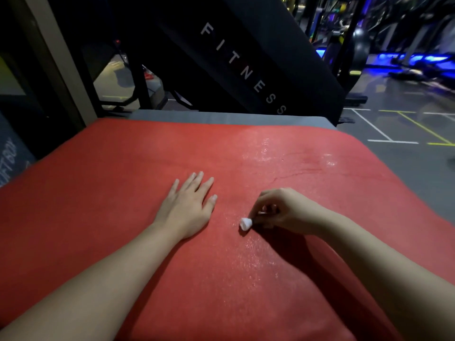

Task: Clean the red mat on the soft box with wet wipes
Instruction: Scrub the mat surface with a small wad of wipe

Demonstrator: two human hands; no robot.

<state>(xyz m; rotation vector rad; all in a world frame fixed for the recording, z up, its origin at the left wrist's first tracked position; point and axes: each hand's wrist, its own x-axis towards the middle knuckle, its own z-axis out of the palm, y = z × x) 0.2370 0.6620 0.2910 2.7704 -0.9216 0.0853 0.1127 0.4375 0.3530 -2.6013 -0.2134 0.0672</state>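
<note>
The red mat (pixel 103 183) covers the top of the grey soft box (pixel 221 117), whose far edge shows behind it. My left hand (pixel 188 203) lies flat on the mat near its middle, fingers straight and spread. My right hand (pixel 280 210) is to its right, fingers curled, pinching a small bunched white wet wipe (pixel 245 223) that touches the mat. Shiny wet streaks run across the mat's far right part and below the wipe.
A black slanted panel (pixel 241 67) lettered FITNESS rises just behind the box. Gym machines with blue lights stand at the far right. Grey floor with white and yellow lines (pixel 406 129) lies to the right; a dark chalkboard sign sits at the left edge.
</note>
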